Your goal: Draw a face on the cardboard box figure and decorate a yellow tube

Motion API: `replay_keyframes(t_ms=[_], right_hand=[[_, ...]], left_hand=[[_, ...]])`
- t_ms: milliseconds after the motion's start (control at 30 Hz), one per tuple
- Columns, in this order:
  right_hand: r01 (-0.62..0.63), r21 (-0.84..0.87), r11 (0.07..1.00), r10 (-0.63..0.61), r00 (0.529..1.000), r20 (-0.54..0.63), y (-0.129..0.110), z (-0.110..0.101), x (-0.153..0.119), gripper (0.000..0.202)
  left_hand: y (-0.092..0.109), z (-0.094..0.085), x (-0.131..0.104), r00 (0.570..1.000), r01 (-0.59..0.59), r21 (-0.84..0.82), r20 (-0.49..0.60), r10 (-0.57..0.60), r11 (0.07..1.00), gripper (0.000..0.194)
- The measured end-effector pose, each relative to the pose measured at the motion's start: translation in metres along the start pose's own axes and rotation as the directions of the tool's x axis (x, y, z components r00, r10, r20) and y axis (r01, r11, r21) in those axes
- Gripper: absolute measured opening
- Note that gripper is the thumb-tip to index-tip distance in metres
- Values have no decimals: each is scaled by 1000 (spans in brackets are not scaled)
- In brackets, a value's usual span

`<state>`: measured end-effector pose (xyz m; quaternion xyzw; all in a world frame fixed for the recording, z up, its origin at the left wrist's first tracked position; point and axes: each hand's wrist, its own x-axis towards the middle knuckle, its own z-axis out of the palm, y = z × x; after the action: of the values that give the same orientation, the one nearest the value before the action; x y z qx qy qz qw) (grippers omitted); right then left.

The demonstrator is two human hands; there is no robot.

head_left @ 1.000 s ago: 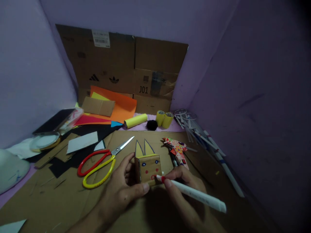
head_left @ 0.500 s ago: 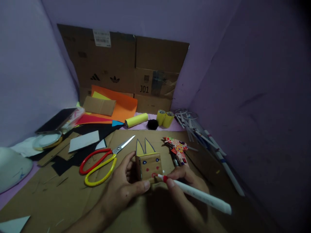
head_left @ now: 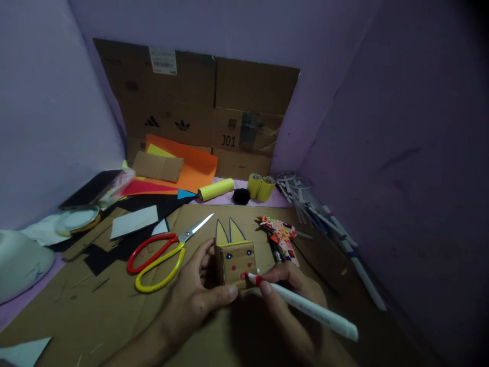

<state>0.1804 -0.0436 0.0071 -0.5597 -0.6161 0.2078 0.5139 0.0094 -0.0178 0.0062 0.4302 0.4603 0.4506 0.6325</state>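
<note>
My left hand [head_left: 196, 293] grips a small cardboard box [head_left: 237, 259] by its left side, with the thumb along the lower front edge. Two yellow pointed ears [head_left: 237, 232] outlined in dark ink stand on its top. Blue eyes, red cheek dots and a red mouth mark [head_left: 243, 276] are drawn on its front. Pinched in my right hand [head_left: 294, 300] is a white felt-tip marker [head_left: 317, 311] with a red collar, its tip at the mouth mark. To the left of the box lie scissors [head_left: 168, 255] with one red and one yellow handle, blades apart.
A patterned hot glue gun [head_left: 280, 235] lies behind my right hand. Yellow tubes [head_left: 216, 189] and a black fuzzy ball [head_left: 241, 196] are farther back. Rolled paper sticks [head_left: 344, 234] line the right wall. Paper, cardboard scraps [head_left: 133, 223] and a phone [head_left: 91, 188] crowd the left.
The marker tip has shifted very slightly at the mouth mark, and the marker's back end has moved a little left and down. The view has shifted slightly; the left hand's grip is unchanged.
</note>
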Motion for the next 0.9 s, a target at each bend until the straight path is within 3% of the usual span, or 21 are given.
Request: replay_keyframes(t_ms=[167, 533, 900], right_hand=[[-5, -29, 1000, 4, 1000, -10, 2, -1, -1, 22], [-15, 23, 1000, 15, 1000, -1, -2, -3, 0, 19], [-24, 0, 1000, 24, 1000, -6, 0, 3, -4, 18]], left_hand=[[-1, -1, 0, 999, 24, 1, -30, -24, 1000, 101], [3, 1, 1, 1000, 29, -5, 8, -29, 1000, 94], [3, 0, -1, 1000, 19, 4, -21, -19, 1000, 95]])
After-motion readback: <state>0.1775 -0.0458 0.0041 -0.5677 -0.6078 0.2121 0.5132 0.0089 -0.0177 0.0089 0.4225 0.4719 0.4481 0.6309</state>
